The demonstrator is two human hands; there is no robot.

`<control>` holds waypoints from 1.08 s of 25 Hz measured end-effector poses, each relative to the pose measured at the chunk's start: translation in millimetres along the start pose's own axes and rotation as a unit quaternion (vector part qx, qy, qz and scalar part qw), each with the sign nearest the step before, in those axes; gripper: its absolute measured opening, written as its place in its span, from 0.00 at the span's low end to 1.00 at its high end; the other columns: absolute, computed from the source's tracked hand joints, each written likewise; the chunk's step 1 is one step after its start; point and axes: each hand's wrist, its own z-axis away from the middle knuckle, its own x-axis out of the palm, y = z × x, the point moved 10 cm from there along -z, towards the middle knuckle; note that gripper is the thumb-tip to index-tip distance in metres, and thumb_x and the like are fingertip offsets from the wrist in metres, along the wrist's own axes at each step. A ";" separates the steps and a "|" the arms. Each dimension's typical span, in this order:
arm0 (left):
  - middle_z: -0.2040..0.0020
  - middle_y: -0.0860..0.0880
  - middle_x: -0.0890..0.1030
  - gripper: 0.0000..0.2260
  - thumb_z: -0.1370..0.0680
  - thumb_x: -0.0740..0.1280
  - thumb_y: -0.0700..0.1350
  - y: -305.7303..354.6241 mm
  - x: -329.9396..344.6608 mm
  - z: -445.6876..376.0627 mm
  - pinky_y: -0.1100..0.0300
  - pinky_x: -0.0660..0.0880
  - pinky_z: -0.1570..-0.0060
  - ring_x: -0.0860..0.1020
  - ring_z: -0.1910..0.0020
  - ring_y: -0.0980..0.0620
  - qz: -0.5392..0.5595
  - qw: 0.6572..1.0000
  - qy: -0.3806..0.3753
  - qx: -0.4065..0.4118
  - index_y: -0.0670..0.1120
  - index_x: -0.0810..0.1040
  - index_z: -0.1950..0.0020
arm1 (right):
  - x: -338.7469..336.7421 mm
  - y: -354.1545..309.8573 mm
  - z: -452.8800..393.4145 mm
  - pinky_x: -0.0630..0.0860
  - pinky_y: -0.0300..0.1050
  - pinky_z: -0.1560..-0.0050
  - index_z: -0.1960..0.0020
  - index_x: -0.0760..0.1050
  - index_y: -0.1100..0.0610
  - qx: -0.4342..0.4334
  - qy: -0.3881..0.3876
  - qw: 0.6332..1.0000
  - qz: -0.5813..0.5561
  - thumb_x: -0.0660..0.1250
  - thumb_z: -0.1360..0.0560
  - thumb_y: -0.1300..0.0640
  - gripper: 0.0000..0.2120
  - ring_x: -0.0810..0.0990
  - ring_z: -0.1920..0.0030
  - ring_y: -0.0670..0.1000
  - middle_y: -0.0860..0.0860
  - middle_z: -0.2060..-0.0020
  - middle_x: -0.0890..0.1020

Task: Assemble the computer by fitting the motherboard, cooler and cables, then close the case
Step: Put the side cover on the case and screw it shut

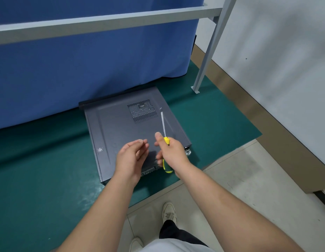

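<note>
The computer case [121, 130] lies flat on its side on the green mat [40, 179] that covers the floor, with its grey side panel on and facing up at me; a perforated vent grille [142, 110] sits toward the far right of that panel. My right hand [169, 151] is wrapped around the yellow and green handle of a screwdriver [165, 142], thumb laid up along the top of the grip, the bare metal shaft pointing away from me over the right part of the panel, close to the vent. My left hand [130, 157] hovers over the near edge of the case, just beside the right one, with thumb and forefinger brought together at the tips; I cannot tell whether anything small is pinched between them. The case's rear end, with a little metal showing, is at the near right corner. Beyond the case hangs a blue cloth [85, 60], under a grey metal frame [107, 20] whose leg [203, 70] stands on the mat to the far right. One of my shoes [169, 212] rests on the tiled floor [239, 179] near me.
</note>
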 end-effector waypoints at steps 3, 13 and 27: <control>0.46 0.38 0.86 0.03 0.19 0.64 0.35 -0.6 -0.5 -4.8 0.51 0.83 0.48 0.86 0.46 0.42 0.090 0.995 -0.004 -0.044 0.40 0.74 0.46 | 12.0 18.7 4.5 0.72 0.42 0.71 0.47 0.68 0.54 0.057 -0.092 0.994 0.007 0.65 0.20 0.43 0.15 0.73 0.75 0.50 0.49 0.72 0.77; 0.42 0.39 0.85 0.06 0.18 0.57 0.35 9.8 -20.1 -0.8 0.30 0.78 0.45 0.85 0.43 0.38 0.286 0.953 -0.018 -0.101 0.44 0.69 0.45 | -10.7 14.4 26.6 0.74 0.41 0.68 0.48 0.84 0.45 -0.117 -0.072 0.986 0.093 0.74 0.29 0.40 0.13 0.81 0.67 0.48 0.50 0.64 0.85; 0.42 0.35 0.84 0.06 0.19 0.58 0.33 13.0 -33.7 5.1 0.29 0.79 0.48 0.84 0.43 0.35 0.285 0.952 -0.050 -0.105 0.40 0.72 0.46 | 1.1 16.4 29.7 0.72 0.47 0.68 0.49 0.85 0.45 -0.125 -0.084 0.986 0.076 0.75 0.32 0.37 0.16 0.76 0.69 0.52 0.53 0.64 0.85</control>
